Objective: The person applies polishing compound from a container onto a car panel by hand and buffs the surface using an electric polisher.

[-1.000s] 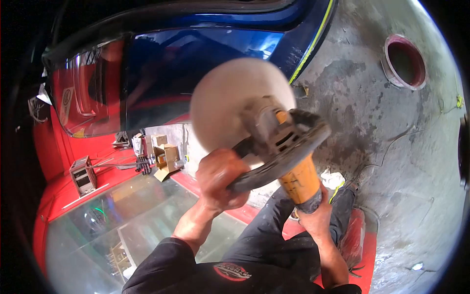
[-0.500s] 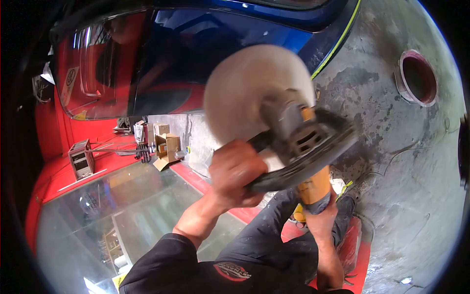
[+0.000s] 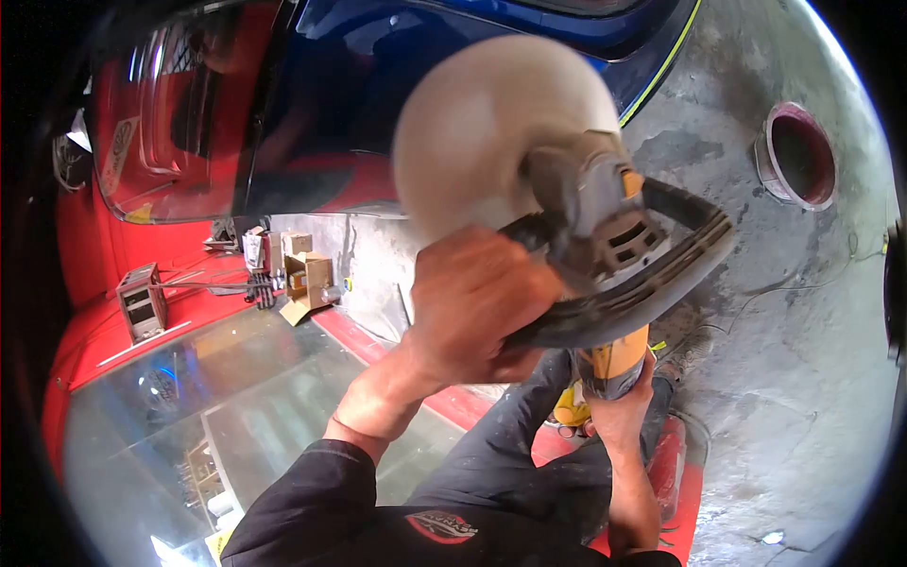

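A yellow and black rotary polisher (image 3: 624,222) is in both of my hands. My left hand (image 3: 482,312) is wrapped around its black loop handle (image 3: 652,288). Lower down, my right hand (image 3: 624,402) grips the yellow rear body (image 3: 614,364). The large pale buffing pad (image 3: 505,132) looks smeared by motion. It overlaps the glossy dark-blue car panel (image 3: 368,66); whether it touches the paint I cannot tell. The panel mirrors red and dark shapes on its left part.
A glass sheet (image 3: 312,406) lies at lower left beside a red ledge (image 3: 359,340). An open cardboard box (image 3: 307,283) and a small metal rack (image 3: 142,302) stand beyond. On the stained concrete floor (image 3: 756,406) are a round tub (image 3: 798,156) and a cable.
The polisher and my left hand have shifted up and to the right in view. The pad has moved higher over the blue panel. Both hands keep their grip.
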Demonstrator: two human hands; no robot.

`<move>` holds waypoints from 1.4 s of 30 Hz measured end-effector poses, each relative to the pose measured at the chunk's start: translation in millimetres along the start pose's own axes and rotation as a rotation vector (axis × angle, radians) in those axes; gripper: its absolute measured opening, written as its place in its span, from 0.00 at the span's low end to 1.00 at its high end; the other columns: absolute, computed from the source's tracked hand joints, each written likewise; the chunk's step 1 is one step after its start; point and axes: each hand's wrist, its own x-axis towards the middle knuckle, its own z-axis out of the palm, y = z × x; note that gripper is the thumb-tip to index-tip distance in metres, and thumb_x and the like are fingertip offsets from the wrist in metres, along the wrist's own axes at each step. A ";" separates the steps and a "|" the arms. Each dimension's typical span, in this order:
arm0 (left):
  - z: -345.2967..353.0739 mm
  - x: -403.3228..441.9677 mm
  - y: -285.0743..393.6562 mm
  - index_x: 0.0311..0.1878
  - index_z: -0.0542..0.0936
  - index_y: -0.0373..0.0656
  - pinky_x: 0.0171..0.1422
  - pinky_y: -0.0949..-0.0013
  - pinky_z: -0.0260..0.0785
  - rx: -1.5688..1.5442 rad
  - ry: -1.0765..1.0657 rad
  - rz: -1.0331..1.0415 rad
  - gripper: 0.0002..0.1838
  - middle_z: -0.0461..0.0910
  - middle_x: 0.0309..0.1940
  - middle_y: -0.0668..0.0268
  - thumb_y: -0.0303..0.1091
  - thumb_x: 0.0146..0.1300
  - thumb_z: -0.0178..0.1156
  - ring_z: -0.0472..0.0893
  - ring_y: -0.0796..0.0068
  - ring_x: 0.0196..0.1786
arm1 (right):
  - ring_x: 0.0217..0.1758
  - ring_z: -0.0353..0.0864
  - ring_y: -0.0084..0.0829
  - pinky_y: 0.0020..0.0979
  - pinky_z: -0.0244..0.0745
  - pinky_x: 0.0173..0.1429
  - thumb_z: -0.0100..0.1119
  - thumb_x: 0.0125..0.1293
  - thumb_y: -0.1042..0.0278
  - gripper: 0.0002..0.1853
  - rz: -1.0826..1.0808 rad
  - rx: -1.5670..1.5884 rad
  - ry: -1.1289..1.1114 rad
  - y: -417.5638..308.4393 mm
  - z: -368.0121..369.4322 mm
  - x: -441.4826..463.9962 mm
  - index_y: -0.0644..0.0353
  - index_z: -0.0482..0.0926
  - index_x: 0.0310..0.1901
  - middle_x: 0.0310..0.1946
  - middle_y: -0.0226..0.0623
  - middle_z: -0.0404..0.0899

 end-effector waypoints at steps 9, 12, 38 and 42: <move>14.6 -52.8 -10.0 0.30 0.78 0.48 0.30 0.61 0.62 -0.151 0.061 -0.083 0.16 0.65 0.19 0.68 0.39 0.32 0.65 0.71 0.63 0.22 | 0.55 0.86 0.40 0.39 0.77 0.61 0.82 0.46 0.69 0.48 -0.038 -0.171 0.019 33.5 13.3 -26.9 0.67 0.65 0.69 0.51 0.51 0.85; -1.0 -88.9 -9.1 0.31 0.80 0.42 0.27 0.60 0.64 -0.163 -0.002 -0.097 0.11 0.69 0.20 0.66 0.40 0.54 0.66 0.72 0.61 0.21 | 0.58 0.86 0.43 0.40 0.78 0.62 0.85 0.43 0.68 0.51 -0.011 -0.135 -0.044 47.9 21.3 -44.0 0.66 0.65 0.69 0.53 0.51 0.84; 11.9 -113.5 -14.6 0.36 0.81 0.39 0.30 0.58 0.73 -0.222 0.019 -0.045 0.22 0.71 0.19 0.67 0.52 0.71 0.60 0.75 0.63 0.21 | 0.55 0.87 0.42 0.36 0.80 0.59 0.86 0.43 0.63 0.53 -0.052 -0.127 -0.047 83.0 27.9 -39.5 0.63 0.65 0.72 0.52 0.51 0.85; 16.5 -140.6 -11.0 0.33 0.79 0.38 0.28 0.61 0.71 -0.206 0.134 -0.087 0.22 0.68 0.15 0.68 0.50 0.72 0.59 0.70 0.66 0.17 | 0.55 0.86 0.37 0.36 0.78 0.60 0.86 0.36 0.70 0.55 0.026 -0.104 -0.110 87.6 38.1 -44.3 0.69 0.64 0.69 0.50 0.48 0.86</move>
